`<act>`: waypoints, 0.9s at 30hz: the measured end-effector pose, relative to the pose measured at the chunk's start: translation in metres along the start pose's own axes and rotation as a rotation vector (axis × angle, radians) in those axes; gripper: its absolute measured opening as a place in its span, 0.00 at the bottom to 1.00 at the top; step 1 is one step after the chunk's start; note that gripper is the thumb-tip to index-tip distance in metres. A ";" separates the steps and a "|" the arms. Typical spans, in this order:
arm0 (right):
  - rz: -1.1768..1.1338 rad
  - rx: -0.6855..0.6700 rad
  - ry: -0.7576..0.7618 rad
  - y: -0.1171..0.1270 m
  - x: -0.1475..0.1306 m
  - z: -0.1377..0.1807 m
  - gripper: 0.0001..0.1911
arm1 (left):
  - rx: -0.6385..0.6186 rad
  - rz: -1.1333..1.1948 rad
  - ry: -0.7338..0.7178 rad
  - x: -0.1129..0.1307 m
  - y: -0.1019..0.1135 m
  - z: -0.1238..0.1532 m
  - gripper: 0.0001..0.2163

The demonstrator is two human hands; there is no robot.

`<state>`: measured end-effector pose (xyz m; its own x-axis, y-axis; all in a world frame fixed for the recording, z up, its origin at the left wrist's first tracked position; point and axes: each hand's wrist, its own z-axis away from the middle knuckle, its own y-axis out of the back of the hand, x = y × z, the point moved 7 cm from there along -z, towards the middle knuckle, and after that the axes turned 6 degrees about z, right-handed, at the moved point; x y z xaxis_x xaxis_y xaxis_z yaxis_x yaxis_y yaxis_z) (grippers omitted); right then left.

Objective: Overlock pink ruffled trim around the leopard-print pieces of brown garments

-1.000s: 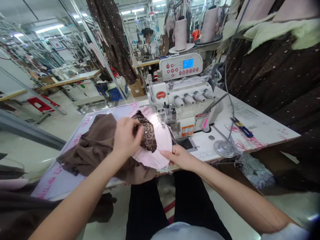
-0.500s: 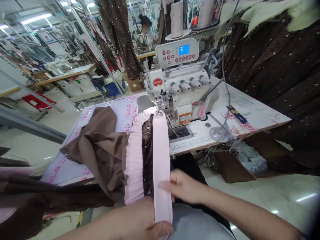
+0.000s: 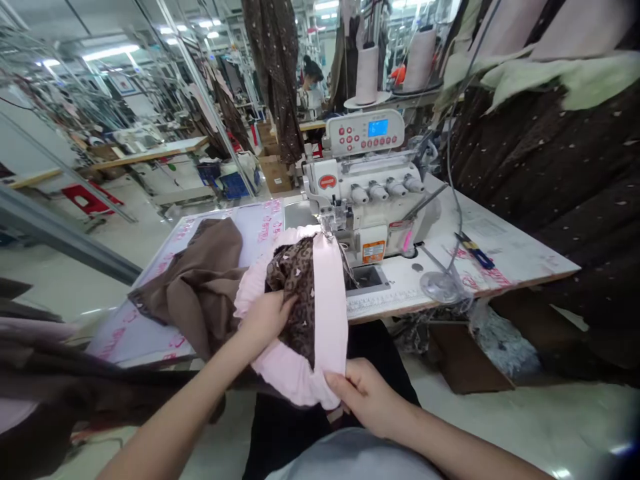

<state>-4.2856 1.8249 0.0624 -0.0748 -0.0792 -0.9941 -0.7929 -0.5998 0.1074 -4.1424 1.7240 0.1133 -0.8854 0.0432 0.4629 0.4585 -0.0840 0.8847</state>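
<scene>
A pale pink elastic waistband (image 3: pixel 330 293) runs from the needle of the white overlock sewing machine (image 3: pixel 367 193) down over the table edge toward me. It is joined to a brown garment (image 3: pixel 200 280) with a leopard-print lining (image 3: pixel 295 280). My left hand (image 3: pixel 265 320) is tucked inside the waistband loop, fingers closed on the printed fabric. At the near end of the band, my right hand (image 3: pixel 363 393) pinches the pink edge between thumb and fingers.
The sewing table (image 3: pixel 500 260) carries a blue-handled tool (image 3: pixel 475 250) and a round thread-stand base (image 3: pixel 440 287). Dark dotted fabric (image 3: pixel 550 167) hangs at the right. Thread cones (image 3: pixel 370 73) stand behind the machine. A person sits at a far workstation (image 3: pixel 310 87).
The waistband was pulled taut toward me, then slackened. My left hand moved from the band's near end up into the loop, and my right hand shifted to the band's lower edge.
</scene>
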 end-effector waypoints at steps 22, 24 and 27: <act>-0.037 0.025 -0.007 0.064 -0.014 -0.073 0.23 | 0.362 -0.011 -0.194 0.017 0.090 -0.052 0.13; -0.054 0.030 -0.010 0.071 -0.014 -0.082 0.23 | 0.389 -0.023 -0.215 0.016 0.095 -0.063 0.13; -0.046 0.051 -0.014 0.081 -0.016 -0.095 0.23 | 0.411 -0.043 -0.241 0.018 0.105 -0.082 0.13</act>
<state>-4.2910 1.7024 0.0887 -0.0455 -0.0413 -0.9981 -0.8254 -0.5613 0.0609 -4.1162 1.6343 0.2098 -0.8835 0.2716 0.3816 0.4570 0.3211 0.8295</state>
